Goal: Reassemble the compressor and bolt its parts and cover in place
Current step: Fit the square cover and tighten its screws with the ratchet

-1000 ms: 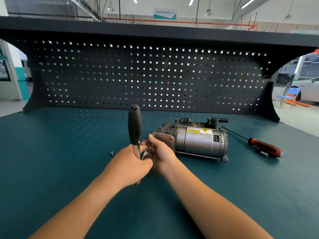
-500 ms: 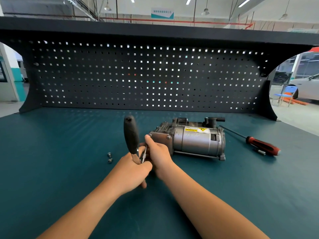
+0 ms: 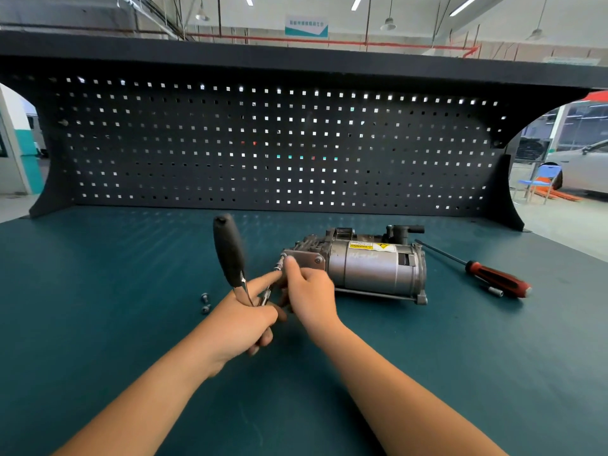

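I've got the grey cover plate (image 3: 311, 258) on the silver cylindrical compressor (image 3: 371, 271). My left hand (image 3: 243, 320) grips the black-handled ratchet (image 3: 228, 251) and my right hand (image 3: 311, 294) pinches its tip. Two loose steel bolts (image 3: 204, 296) are left to fit.

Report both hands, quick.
Left hand: grips the black-handled tool.
Right hand: pinches that tool's metal tip at the compressor end plate.

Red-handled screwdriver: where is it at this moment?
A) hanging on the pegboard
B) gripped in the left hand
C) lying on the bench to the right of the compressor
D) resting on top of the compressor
C: the red-handled screwdriver lies flat on the bench, to the right of the compressor and apart from it, its shaft pointing back toward the pegboard.
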### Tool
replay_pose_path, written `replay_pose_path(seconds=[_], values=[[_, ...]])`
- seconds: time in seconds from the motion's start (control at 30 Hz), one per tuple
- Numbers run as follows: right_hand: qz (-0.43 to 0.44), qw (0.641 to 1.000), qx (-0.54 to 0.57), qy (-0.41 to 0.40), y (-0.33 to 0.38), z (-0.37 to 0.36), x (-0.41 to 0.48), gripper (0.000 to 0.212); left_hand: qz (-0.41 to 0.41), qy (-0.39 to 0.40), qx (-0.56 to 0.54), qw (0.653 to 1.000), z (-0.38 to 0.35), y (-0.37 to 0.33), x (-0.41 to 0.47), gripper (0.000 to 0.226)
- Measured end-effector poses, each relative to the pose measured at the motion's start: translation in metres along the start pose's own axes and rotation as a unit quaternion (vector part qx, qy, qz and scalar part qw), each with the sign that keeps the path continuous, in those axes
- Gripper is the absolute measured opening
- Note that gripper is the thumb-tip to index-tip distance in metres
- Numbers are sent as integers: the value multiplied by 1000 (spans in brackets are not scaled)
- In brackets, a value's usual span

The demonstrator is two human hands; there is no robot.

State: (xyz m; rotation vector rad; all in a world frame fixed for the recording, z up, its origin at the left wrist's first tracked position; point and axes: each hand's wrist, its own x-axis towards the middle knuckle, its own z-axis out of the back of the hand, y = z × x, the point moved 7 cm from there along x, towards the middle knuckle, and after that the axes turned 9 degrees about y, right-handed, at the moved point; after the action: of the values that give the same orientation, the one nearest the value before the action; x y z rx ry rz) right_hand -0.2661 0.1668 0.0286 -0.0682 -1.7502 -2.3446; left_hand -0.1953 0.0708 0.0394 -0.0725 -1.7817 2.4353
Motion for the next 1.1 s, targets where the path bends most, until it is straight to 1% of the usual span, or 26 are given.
replay_pose_path(seconds=[0.07,0.13,0.17,0.23,0.27,0.3,0.33,0.37,0.4,0.43,0.5,0.6,0.67,0.73,0.77,0.87,0.93,1.0,1.1], values=[[66,995,-50,-52,10,17,-5,49,1,-2,39,999,1,-1,-1,56],[134,977,-123,-110,21,36,-8,44,4,0,72,997,1,-1,-3,50],[177,959,-170,-145,28,47,-11,36,7,-1,85,996,1,0,-4,47],[259,905,-248,-227,40,71,-19,18,9,-5,98,995,2,2,-6,45],[283,879,-283,-257,42,82,-21,17,10,-7,102,995,3,3,-5,44],[285,866,-316,-263,39,92,-19,21,12,-8,106,994,4,3,-5,43],[259,868,-344,-248,31,99,-14,25,15,-8,112,994,4,4,-4,41],[209,878,-372,-216,19,103,-6,30,17,-7,118,993,5,5,-4,40],[161,879,-409,-187,6,104,0,35,18,-6,122,992,4,5,-4,39],[136,869,-443,-173,-5,104,3,38,18,-4,125,992,3,5,-4,38],[133,852,-475,-174,-11,102,5,41,20,-1,130,991,2,5,-4,37],[123,839,-500,-176,-10,100,7,43,33,9,129,991,4,5,-5,38],[126,833,-509,-176,-11,100,7,44,42,18,106,993,1,4,-7,39],[127,836,-501,-184,-12,100,6,47,44,12,37,998,-3,1,-8,42],[128,838,-495,-189,-11,100,6,50,47,4,-18,999,-4,-1,-9,45],[128,837,-493,-198,-11,99,6,55,49,-13,-202,978,-4,-6,-10,52],[125,834,-499,-199,-11,98,7,51,44,-16,-248,968,-3,-8,-12,52],[122,835,-499,-198,-11,98,8,44,33,-4,-235,971,-6,-13,-17,51],[113,834,-506,-192,-13,98,9,43,-1,47,-148,988,-21,-24,-26,50]])
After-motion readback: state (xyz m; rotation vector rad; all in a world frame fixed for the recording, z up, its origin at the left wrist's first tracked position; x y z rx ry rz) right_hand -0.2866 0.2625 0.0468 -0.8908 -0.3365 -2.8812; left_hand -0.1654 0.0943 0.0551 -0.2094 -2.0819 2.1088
